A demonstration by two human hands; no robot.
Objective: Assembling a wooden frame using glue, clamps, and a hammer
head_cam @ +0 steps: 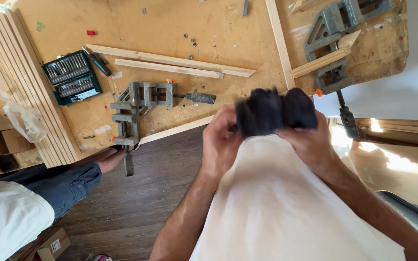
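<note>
Both my hands hold a black, blurred bundle [274,110], soft-looking like fabric or gloves, close in front of my chest. My left hand [221,140] grips its left end and my right hand [308,140] grips its right end. My white shirt [276,203] fills the lower middle of the view. The bundle hangs over the near edge of a wooden workbench [170,34].
On the bench lie a grey corner clamp [139,108], a second clamp [332,43] holding a wooden strip, loose wooden strips [170,63], a green bit set case [72,77] and stacked slats [30,96]. Another person in jeans [59,186] sits at lower left.
</note>
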